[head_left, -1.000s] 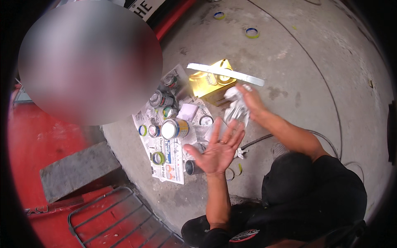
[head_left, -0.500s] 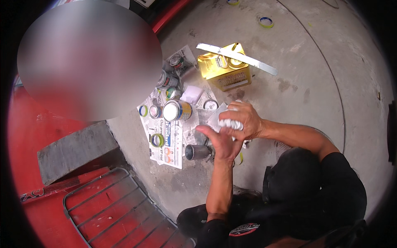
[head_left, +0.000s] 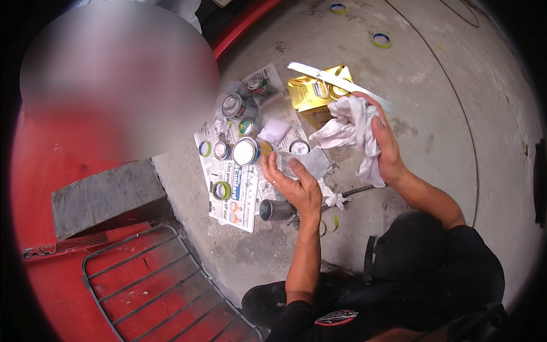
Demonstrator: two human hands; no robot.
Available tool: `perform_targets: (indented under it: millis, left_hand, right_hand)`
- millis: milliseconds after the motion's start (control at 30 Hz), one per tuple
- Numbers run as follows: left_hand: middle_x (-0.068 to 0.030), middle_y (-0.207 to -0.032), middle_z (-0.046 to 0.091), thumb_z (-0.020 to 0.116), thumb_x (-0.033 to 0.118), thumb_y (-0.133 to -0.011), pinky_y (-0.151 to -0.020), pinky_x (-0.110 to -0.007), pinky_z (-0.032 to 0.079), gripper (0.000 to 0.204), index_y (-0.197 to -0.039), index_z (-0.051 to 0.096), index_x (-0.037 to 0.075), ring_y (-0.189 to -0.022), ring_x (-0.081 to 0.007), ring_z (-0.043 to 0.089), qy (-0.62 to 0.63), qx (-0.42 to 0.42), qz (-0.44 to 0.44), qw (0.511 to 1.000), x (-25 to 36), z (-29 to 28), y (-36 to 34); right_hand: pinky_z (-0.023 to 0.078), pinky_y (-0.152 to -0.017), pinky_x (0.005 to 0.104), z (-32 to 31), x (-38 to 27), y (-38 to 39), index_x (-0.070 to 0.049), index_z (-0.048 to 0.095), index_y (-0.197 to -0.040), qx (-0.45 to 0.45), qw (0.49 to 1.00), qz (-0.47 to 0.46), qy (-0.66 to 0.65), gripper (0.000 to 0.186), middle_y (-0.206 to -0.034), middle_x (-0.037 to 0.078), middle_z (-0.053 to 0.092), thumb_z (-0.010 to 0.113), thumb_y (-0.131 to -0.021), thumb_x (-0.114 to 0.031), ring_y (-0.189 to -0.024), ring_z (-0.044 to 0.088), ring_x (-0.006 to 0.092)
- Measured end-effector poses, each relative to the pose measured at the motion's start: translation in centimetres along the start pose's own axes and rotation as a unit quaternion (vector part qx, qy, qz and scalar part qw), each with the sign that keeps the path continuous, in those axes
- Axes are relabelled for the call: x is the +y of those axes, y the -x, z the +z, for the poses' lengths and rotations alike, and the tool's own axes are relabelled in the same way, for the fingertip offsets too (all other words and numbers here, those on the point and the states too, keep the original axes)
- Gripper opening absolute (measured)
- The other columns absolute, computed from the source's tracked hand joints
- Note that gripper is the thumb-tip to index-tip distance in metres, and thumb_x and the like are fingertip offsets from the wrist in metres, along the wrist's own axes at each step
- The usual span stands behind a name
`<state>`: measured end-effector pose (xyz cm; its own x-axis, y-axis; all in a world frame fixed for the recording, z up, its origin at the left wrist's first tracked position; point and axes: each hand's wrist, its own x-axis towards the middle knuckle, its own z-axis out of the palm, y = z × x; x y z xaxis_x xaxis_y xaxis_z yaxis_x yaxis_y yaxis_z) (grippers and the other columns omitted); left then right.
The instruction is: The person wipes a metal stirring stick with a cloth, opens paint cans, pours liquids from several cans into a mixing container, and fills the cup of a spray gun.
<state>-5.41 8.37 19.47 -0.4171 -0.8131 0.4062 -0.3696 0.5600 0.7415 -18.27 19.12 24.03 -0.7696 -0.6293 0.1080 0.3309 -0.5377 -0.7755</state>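
Note:
A crumpled white rag (head_left: 354, 128) hangs from my right hand (head_left: 388, 149), gripped between the thumb and fingers. It is held in front of a gold rectangular tin (head_left: 310, 97), with a flat metallic strip (head_left: 325, 77) lying across the tin's top. My left hand (head_left: 296, 185) is open, palm up, with its fingers apart. Its fingertips are near a paint can (head_left: 246, 151) with a white lid; whether they touch it I cannot tell. Below that hand lies a grey spray-gun cup (head_left: 274, 210), partly hidden by the wrist.
Newspaper sheets (head_left: 242, 199) on the concrete carry several small cans, a folded pale cloth (head_left: 274, 131) and a green tape roll (head_left: 221, 190). Another tape ring (head_left: 380, 40) lies farther off. A dark hose (head_left: 441, 62) curves along the right. At lower left stands a metal rack (head_left: 154, 279).
My hands have come apart: the right moved right and up with the rag, which now hangs loosely unfolded. My left hand has opened away from it, toward the paint can.

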Motion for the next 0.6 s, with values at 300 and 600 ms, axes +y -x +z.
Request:
perform_targets:
  millis: [300, 600]
  left_hand:
    - [-0.0318, -0.151, 0.018, 0.058, 0.026, -0.087, -0.115, -0.054, 0.017, 0.073, -0.143, 0.027, -0.009, -0.141, -0.0442, 0.02, -0.05, -0.222, 0.17, 0.959, 0.1, 3.0, 2.7]
    - [-0.0392, -0.15, 0.009, 0.07, 0.025, -0.077, -0.112, -0.064, 0.01, 0.081, -0.145, 0.034, -0.001, -0.141, -0.0548, 0.009, -0.157, -0.386, 0.286, 0.863, 5.3, 1.2, 3.1]
  right_hand:
    - [0.044, -0.094, 0.0327, -1.1, 6.5, 2.5, 0.005, 0.053, -0.125, -0.01, 0.956, 0.157, 0.248, 0.05, -0.113, 0.013, 0.063, 0.063, -0.093, -0.032, -0.107, 0.057, 0.0174]
    - [0.052, -0.071, 0.0303, -8.5, 8.1, -1.4, -0.005, 0.059, -0.116, 0.183, 0.925, 0.319, 0.093, 0.06, -0.088, 0.005, 0.064, 0.048, -0.094, -0.059, -0.078, 0.062, 0.0138]
